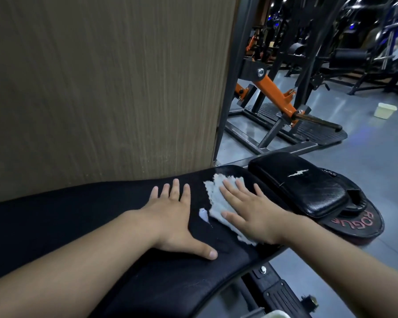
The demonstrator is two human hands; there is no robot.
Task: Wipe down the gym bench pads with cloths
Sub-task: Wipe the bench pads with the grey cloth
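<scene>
A long black bench pad (pixel 101 221) runs across the lower half of the view, with a small torn white spot (pixel 203 215) in its cover. My left hand (pixel 175 216) lies flat on the pad, fingers spread, holding nothing. Just to its right, my right hand (pixel 251 212) presses flat on a white cloth (pixel 216 198) spread on the pad near its far end. Beyond that end sits a smaller black seat pad (pixel 301 184) with a white tear in its top.
A brown wood-grain wall panel (pixel 101 88) stands directly behind the bench. An orange and black machine frame (pixel 276 99) is on the grey floor beyond. A black weight plate with red lettering (pixel 363 223) lies under the seat pad. A cream tub (pixel 384 110) sits on the floor at right.
</scene>
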